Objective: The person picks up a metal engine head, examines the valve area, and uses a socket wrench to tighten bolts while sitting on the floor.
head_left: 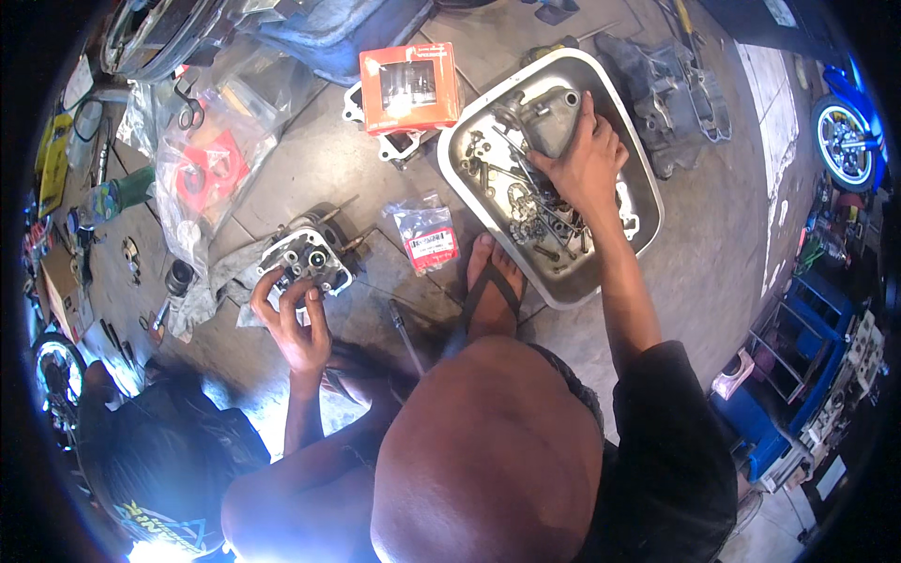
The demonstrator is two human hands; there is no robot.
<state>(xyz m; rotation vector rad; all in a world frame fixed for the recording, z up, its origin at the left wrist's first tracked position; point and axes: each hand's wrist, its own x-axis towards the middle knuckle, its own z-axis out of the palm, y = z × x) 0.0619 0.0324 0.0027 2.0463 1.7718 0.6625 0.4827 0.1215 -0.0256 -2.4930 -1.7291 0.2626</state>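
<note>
My left hand point(298, 324) is at the near edge of an engine cylinder head point(305, 251), its fingers and thumb curled onto the metal part. The part sits on the floor beside a grey rag point(230, 281). At the right, my right hand point(591, 169) reaches into a metal tray point(563, 293). Its thumb and fingers grip a grey metal engine cover point(552, 122) at the tray's far end. Bolts point(549, 251), a chain point(526, 223) and other small metal parts lie loose in the tray, below the cover. My palm and wrist hide some of them.
A red-orange box point(408, 86) rests on gaskets point(399, 145) beyond a small plastic packet point(427, 239). Plastic bags point(202, 174) and scissors point(190, 113) lie left. Engine casings point(676, 98) stand right of the tray. My sandalled foot point(493, 281) is against the tray.
</note>
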